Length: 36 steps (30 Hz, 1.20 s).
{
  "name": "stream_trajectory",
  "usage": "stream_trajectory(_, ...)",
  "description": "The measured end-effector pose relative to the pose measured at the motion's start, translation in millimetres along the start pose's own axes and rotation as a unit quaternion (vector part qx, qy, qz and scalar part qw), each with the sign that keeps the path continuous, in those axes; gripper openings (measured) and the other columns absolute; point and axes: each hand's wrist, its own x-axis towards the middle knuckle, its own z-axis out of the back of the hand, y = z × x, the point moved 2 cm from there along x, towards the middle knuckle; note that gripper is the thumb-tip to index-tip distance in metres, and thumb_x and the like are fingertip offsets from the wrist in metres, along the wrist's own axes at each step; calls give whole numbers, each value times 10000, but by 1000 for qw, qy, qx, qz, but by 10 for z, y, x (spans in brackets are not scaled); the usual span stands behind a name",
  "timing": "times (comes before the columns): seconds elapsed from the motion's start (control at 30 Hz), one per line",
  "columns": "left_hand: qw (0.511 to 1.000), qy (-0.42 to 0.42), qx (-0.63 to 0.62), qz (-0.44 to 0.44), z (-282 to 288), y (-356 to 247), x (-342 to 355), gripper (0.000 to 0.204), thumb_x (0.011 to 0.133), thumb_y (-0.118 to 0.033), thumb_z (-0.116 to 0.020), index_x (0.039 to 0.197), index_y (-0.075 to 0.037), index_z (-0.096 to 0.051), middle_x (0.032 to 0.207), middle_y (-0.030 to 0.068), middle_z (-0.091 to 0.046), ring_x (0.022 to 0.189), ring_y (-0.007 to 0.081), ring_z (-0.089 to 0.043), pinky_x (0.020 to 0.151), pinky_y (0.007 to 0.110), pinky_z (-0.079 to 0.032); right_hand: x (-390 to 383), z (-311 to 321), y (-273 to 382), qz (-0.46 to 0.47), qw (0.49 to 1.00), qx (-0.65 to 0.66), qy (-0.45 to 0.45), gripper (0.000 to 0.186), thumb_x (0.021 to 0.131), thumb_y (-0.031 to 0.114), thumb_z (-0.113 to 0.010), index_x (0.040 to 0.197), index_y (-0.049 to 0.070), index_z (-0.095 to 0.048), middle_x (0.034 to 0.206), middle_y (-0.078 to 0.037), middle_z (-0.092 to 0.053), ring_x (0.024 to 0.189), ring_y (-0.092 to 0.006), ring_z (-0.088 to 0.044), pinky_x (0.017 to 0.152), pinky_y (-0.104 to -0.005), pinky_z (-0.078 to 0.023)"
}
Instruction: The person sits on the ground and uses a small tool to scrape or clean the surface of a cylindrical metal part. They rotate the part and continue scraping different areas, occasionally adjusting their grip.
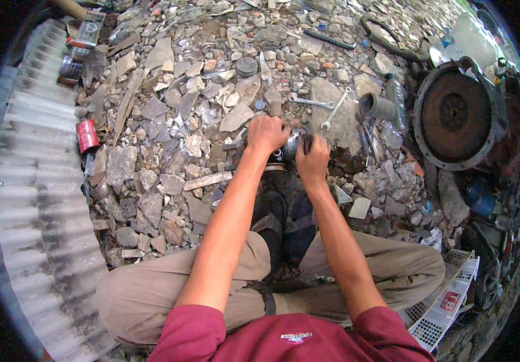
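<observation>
Left hand: fingers curled at the metal part, grip hidden, can't tell if clamped. Right hand: fingers bent against the part's near-right side, closure also unclear. Part sits between them: 4 o'clock from left, 10 from right; neither hand clearly nearer. Visible bit runs roughly 1-7 o'clock; full long axis and which end leads are covered. Further out, from right hand: angled wrench at 1, flatter wrench at 12.
</observation>
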Motion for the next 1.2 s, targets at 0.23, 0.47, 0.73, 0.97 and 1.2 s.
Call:
stream_trajectory(0.23,1000,-1,13,-10,30,-11,-23,645,898,-646,-544,757,-57,-765,705,239,-681,743,399,-701,700,491,-552,-13,-68,-92,2,1000,23,2,202,862,173,-690,928,4,-600,907,-180,-611,916,-394,-582,822,-491,-431)
stream_trajectory(0.47,1000,14,5,2,-21,-67,-12,634,903,-643,-541,774,-68,-774,742,239,-694,776,402,-702,726,489,-552,182,-82,-60,8,999,-52,-6,175,842,175,-685,910,26,-622,936,-151,-639,981,-388,-570,871,-518,-426)
stream_trajectory(0.73,999,13,30,-13,-31,48,-13,532,918,-570,-559,784,-103,-777,717,230,-679,734,421,-688,721,507,-552,-48,-3,44,-29,1000,3,11,194,842,164,-684,967,18,-656,950,-165,-643,991,-395,-569,850,-521,-425)
stream_trajectory(0.97,1000,10,0,-22,5,-75,-9,571,912,-603,-551,811,-89,-779,715,237,-678,742,421,-690,721,508,-551,272,-148,39,-17,998,-41,-35,186,831,171,-695,914,17,-631,946,-162,-630,971,-402,-569,848,-521,-432)
stream_trajectory(1.2,1000,30,5,1,34,-42,-33,597,925,-626,-518,802,-102,-777,762,243,-690,786,425,-694,739,513,-551,36,-20,102,-31,998,-56,-19,196,853,204,-687,903,23,-631,970,-176,-629,1026,-392,-556,878,-539,-428)
